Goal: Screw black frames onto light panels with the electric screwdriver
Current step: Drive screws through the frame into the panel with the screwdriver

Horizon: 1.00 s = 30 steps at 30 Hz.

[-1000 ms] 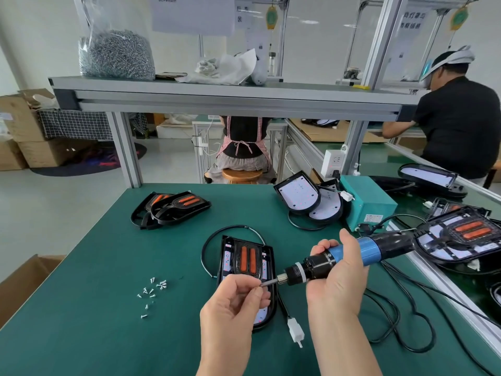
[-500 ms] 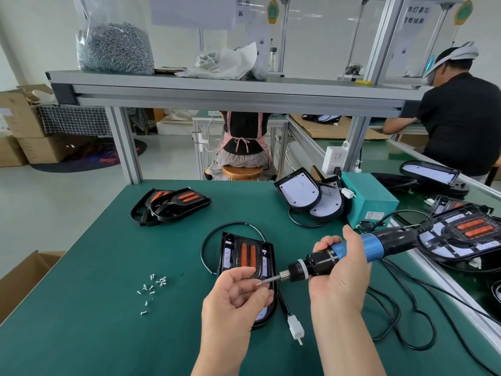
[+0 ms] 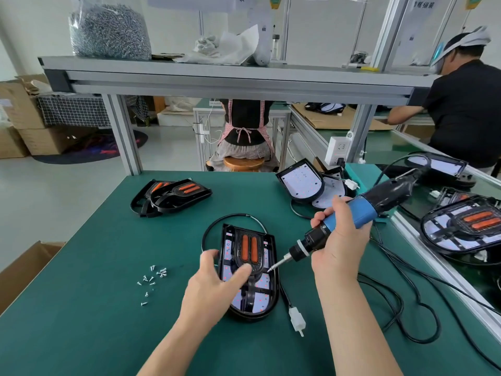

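left hand (image 3: 215,287): near centre, laid on the near-left part of the light panel, thumb at its left edge, fingers fairly straight and pressing down; nothing is pinched.
right hand (image 3: 337,241): right of the panel, raised off the surface, fingers wrapped round the electric screwdriver.
white connector (image 3: 296,320): on the surface just right of the panel's near end, on a black lead.
light panel (image 3: 264,293): flat on the green surface (image 3: 81,308), centre, rounded end nearest.
black frame (image 3: 250,294): sits on top of the panel, two orange strips in its far half.
electric screwdriver (image 3: 355,215): blue and black, tilted down to the left, bit tip at the frame's right side; whether a screw is on the tip is too small to tell.
loose screws (image 3: 151,278): small scatter on the surface, left of the panel, apart from it.
black cable (image 3: 406,308): loops on the surface to the right.
finished panel (image 3: 466,226): on the neighbouring bench, far right.
spare frames (image 3: 170,195): stacked, far left on the surface.
bare panels (image 3: 301,183): leaning together, far right on the surface.
bag of screws (image 3: 108,28): on the shelf above the far edge, left.
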### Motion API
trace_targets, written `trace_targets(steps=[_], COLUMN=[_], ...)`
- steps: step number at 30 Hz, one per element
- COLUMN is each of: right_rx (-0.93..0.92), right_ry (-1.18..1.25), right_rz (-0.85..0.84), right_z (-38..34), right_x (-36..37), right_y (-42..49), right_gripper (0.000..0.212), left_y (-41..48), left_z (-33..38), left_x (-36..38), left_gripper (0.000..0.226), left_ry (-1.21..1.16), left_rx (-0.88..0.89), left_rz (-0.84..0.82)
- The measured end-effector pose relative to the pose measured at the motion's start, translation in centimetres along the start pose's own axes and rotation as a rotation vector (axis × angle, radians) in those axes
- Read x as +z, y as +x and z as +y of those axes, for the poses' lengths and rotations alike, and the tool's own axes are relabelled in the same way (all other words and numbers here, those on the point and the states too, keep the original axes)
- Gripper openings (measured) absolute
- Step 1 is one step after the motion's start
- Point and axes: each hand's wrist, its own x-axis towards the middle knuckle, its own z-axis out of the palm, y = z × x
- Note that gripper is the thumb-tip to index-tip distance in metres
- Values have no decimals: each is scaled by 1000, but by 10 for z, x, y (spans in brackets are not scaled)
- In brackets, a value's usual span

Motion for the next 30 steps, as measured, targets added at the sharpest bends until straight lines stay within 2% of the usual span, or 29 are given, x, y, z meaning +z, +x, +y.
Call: trace_targets(steps=[2,9,30], right_rx=[-12,-11,22], right_ry=[-43,-116,-128], right_rz=[-42,-138,-153], right_z=[6,21,33], right_x=[-1,-5,-5], right_y=[0,-4,-8], right_gripper=[21,22,27], left_y=[4,8,7], left_z=[0,1,1], left_x=[4,5,6], left_gripper=[55,60,58], left_ry=[52,-71,-89], left_rx=[-25,-105,-125], left_rz=[-36,-73,-80])
